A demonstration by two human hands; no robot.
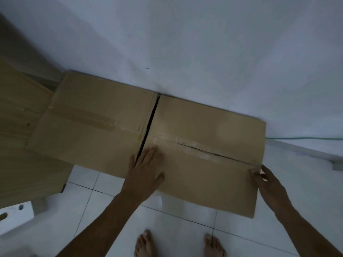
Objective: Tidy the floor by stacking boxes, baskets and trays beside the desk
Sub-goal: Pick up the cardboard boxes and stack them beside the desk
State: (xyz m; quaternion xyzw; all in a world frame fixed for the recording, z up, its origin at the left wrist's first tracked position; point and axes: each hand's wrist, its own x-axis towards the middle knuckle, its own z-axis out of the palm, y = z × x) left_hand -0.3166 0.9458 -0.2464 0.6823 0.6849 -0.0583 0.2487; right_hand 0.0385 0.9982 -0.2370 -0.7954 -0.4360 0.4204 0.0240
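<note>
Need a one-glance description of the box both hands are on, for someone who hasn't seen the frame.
Start at the wooden desk on the left; two cardboard boxes sit side by side along the white wall. Take the right-hand box, farther from the desk. Its top seam gapes open where the left-hand box is taped, and the left hand rests on it while the right hand grips its right edge.

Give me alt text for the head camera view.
A person's left hand rests flat on a cardboard box while the right hand grips its right edge. A second box sits beside it against the wall, next to a wooden desk.
</note>
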